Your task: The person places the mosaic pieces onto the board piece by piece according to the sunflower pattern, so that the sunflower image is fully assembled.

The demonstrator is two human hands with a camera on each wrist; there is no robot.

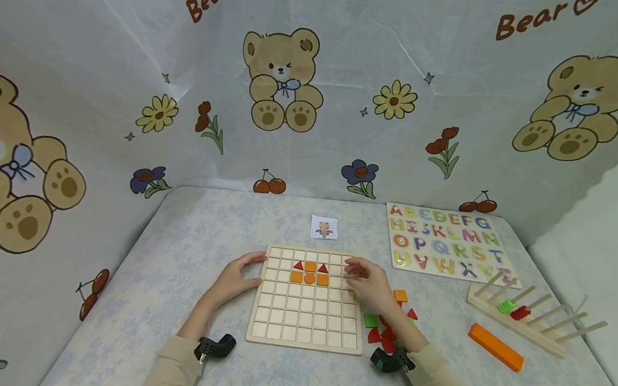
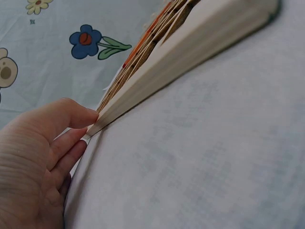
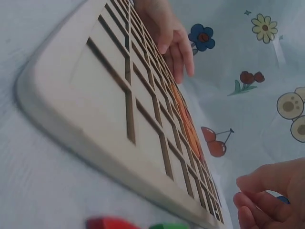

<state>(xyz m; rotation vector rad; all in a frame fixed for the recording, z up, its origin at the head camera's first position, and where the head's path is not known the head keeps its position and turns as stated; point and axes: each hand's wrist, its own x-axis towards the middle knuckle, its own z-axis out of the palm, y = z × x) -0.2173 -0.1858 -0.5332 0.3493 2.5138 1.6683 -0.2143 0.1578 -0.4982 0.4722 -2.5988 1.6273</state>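
A wooden grid board point(image 1: 305, 323) lies in front of me. In its upper rows sit an orange circle point(image 1: 309, 278), orange squares point(image 1: 310, 266) and two red triangles point(image 1: 323, 269). My left hand point(image 1: 232, 284) touches the board's left edge with its thumb and fingertips; the left wrist view shows the thumb point(image 2: 71, 113) against the rim. Over the upper right edge hovers my right hand point(image 1: 369, 284), its fingers loosely bent. Nothing shows between thumb and fingers point(image 3: 255, 195) in the right wrist view. A small card point(image 1: 324, 227) with a flower-like picture lies behind the board.
Loose red, green and orange pieces point(image 1: 374, 335) lie beside the board, partly under my right forearm. Further right are an alphabet board point(image 1: 435, 265), a wooden peg stand point(image 1: 541, 337) with green and red beads, and an orange bar point(image 1: 496, 347). A bear-print cloth point(image 1: 334, 152) hangs behind.
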